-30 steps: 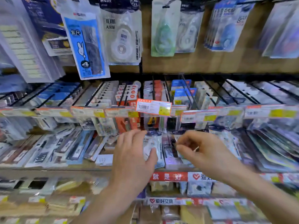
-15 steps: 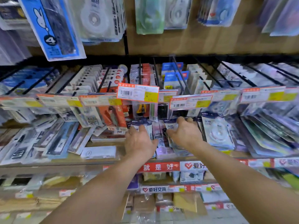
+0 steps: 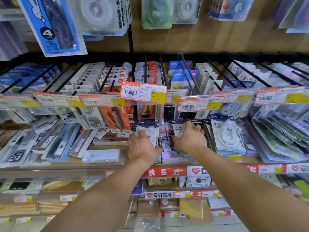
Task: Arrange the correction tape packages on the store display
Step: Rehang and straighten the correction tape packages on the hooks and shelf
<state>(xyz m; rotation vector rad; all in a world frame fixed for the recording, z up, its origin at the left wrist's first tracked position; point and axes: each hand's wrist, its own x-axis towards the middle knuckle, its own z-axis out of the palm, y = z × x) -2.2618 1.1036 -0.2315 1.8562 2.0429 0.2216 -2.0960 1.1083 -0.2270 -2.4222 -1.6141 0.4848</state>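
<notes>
Correction tape packages with dark blue headers stand leaning on the wooden shelf (image 3: 107,165) under the row of hooks. My left hand (image 3: 142,149) lies over the front of one package (image 3: 148,130), thumb along its right edge, holding it. My right hand (image 3: 189,138) grips a second package (image 3: 178,129), fingers curled over its top edge. A third, larger package (image 3: 227,135) leans just to the right, untouched. Between my hands are narrow purple packages (image 3: 165,143). More correction tape packs (image 3: 98,14) hang on the wall above.
Black wire hooks (image 3: 189,72) carry carded stationery, with price tags (image 3: 143,93) in front just above my hands. Pen and ink packs (image 3: 58,144) lean at the left, a white box (image 3: 102,155) lies flat, and clear sleeves (image 3: 280,136) are stacked at the right. Lower shelves hold paper goods.
Both hands have reached deeper under the price tags. My right hand went from pinching near the packages to gripping one; my left hand stays on its package.
</notes>
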